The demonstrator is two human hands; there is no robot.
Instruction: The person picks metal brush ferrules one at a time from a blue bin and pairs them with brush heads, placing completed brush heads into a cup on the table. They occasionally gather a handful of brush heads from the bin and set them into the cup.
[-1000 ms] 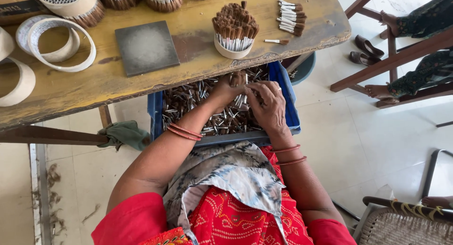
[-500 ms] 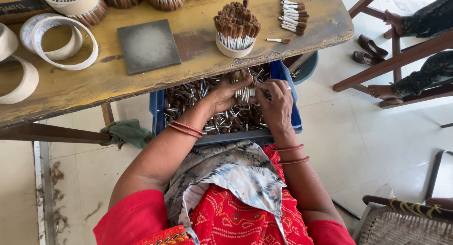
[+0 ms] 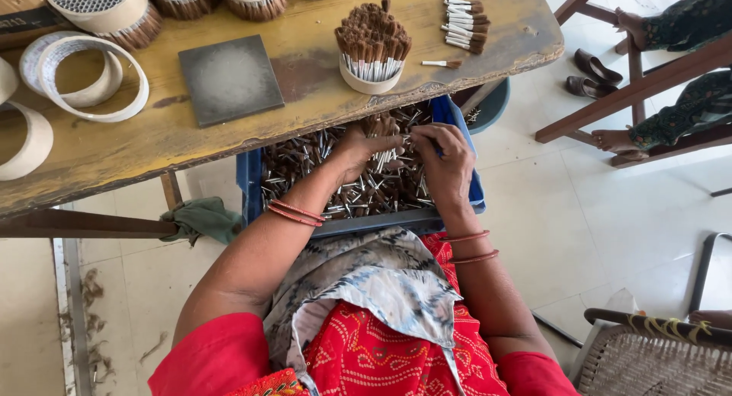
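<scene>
1. Surface: a worn, yellow-stained wooden desk (image 3: 320, 98) runs across the top of the view. On it lie a square grey slab (image 3: 230, 78), white tape-like rings (image 3: 90, 75), and a round white cup packed upright with brown-tipped sticks (image 3: 370, 43). A small stack of loose brown-tipped sticks (image 3: 463, 24) lies near the desk's right end.
2. Room: the pale tiled floor (image 3: 610, 213) lies beneath. A green cloth (image 3: 202, 219) hangs beside a desk leg, a pair of dark sandals (image 3: 591, 74) sits at upper right, and another person's bare foot (image 3: 614, 140) rests by a wooden frame.
3. Bin: a blue plastic crate (image 3: 248, 186) sits on your lap, partly under the desk edge, filled with a loose heap of brown and silvery sticks (image 3: 328, 175).
4. Your left hand (image 3: 358, 148): its fingers are curled, pinching a small bunch of sticks above the heap.
5. Your right hand (image 3: 446, 163): its fingers are bent inward, tips meeting the same bunch; how firmly they grip cannot be told.
</scene>
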